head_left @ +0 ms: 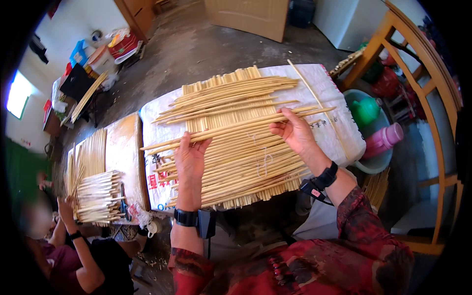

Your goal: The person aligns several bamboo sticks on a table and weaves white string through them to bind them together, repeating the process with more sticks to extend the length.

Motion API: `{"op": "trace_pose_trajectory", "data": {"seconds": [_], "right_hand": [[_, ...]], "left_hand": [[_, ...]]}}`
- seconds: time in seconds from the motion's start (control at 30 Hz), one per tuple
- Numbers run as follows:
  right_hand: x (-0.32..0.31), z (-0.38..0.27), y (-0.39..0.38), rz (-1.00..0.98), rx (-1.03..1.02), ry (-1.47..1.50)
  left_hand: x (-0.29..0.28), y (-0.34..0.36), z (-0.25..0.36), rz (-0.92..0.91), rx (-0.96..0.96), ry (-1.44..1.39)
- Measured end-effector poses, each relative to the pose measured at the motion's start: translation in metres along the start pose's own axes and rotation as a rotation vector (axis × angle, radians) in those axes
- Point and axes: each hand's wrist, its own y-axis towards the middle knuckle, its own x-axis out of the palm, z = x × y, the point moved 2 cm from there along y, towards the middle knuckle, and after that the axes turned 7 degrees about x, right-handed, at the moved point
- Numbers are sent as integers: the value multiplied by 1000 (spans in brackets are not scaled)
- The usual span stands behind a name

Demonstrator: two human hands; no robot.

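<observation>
My left hand (191, 155) grips long pale sticks (236, 123) near their left end, fingers bent at them. My right hand (295, 135) pinches them toward the right end, thumb on top and other fingers curled. Beneath lies a dense row of similar pointed sticks (231, 162) with a loose white string across it. Farther back, several sticks (226, 91) rest crosswise on a mat of short pale pieces (221, 114). All lie on a table covered with a printed white sack (339, 132), where a single stick (307, 86) slants at the right.
At left, a co-worker (73, 246) sits at another table (128, 142) bearing sticks and scissors (125, 211). At right stand a wooden frame (418, 78) and a basin (373, 162) holding green and pink containers. Household items line the back-left wall, near a door (246, 14).
</observation>
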Motion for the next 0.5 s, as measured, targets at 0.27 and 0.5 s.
{"op": "trace_pose_trajectory", "data": {"seconds": [0.27,0.5], "right_hand": [[0,0,2,24,24,50],[0,-1,1,2,-32,37]], "left_hand": [[4,-4,2,-146,-93,-11],[4,-4,0,-65,-90,107]]}}
